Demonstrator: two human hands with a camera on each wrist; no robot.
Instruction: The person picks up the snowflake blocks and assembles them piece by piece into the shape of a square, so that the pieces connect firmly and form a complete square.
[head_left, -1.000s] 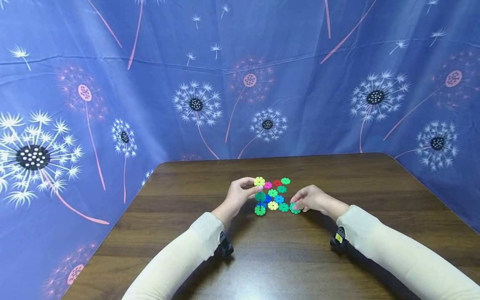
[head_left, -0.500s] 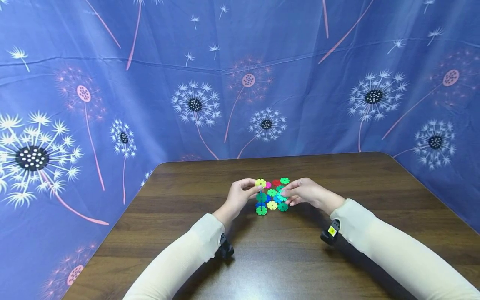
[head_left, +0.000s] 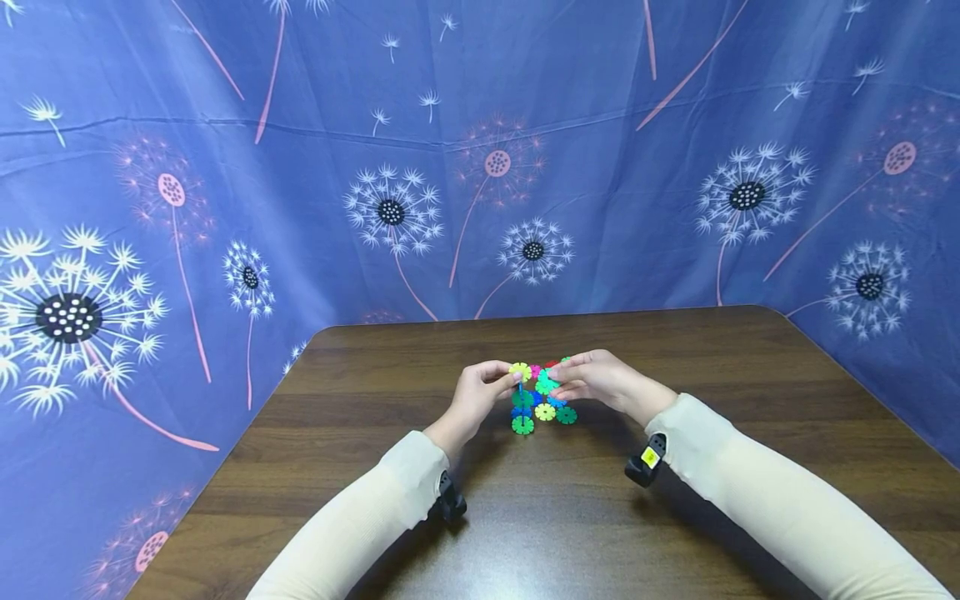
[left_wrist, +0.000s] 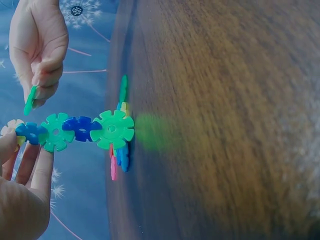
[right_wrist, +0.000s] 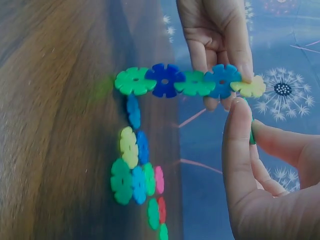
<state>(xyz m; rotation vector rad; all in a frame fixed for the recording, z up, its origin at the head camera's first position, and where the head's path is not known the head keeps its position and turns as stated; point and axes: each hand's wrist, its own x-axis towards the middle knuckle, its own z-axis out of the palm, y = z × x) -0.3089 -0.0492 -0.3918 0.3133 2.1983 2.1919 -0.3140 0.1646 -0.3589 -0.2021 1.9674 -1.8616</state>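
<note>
My left hand (head_left: 474,393) pinches the yellow snowflake disc (right_wrist: 254,87) at the top of an upright column of interlocking notched plastic discs. Below the yellow one come blue and green discs, ending in a green disc (left_wrist: 114,129) at the table. My right hand (head_left: 609,382) pinches a loose green snowflake disc (left_wrist: 30,100) between thumb and finger, close beside the column's top. In the right wrist view that disc shows edge-on, mostly behind the thumb. From the column's foot, joined discs spread low over the table, among them a yellow disc (head_left: 545,412) and a green disc (right_wrist: 121,181).
The brown wood-grain table (head_left: 540,525) stretches around the discs. Behind it hangs a blue cloth (head_left: 300,192) printed with dandelions. A black wrist camera (head_left: 452,497) sits under the left cuff, another wrist camera (head_left: 647,461) under the right.
My right hand has moved left and up with its green disc, from the right of the low discs to near the column's top. My left hand has kept its grip on the yellow disc.
</note>
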